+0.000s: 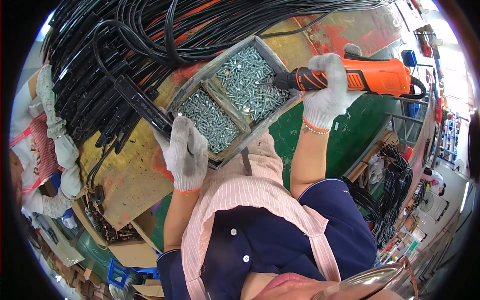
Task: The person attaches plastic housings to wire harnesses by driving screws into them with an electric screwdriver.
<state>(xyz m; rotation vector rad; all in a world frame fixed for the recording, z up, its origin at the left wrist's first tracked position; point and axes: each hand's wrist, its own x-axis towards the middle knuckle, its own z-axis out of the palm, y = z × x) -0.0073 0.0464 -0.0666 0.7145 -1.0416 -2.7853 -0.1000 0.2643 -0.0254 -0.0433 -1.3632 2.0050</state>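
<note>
My left hand (186, 152), in a pale knitted glove, is closed around the lower end of a long black cabled housing (142, 106). A black cable loops up from its far end. In my gloved right hand (329, 90) is an orange electric screwdriver (375, 77), held level with its black nose to the left. The nose is over the right side of a grey metal tray (272, 47), and its bit points among the screws. A divider (225, 105) parts the tray into two compartments, both holding many small silvery screws (250, 75).
A large pile of black cables and similar housings (85, 85) covers the worn table (120, 185) at the far left. Another person's sleeved arm (57, 125) is at the left edge. Bundled black cables (392, 185) lie on a rack to the right, beyond the green floor (305, 145).
</note>
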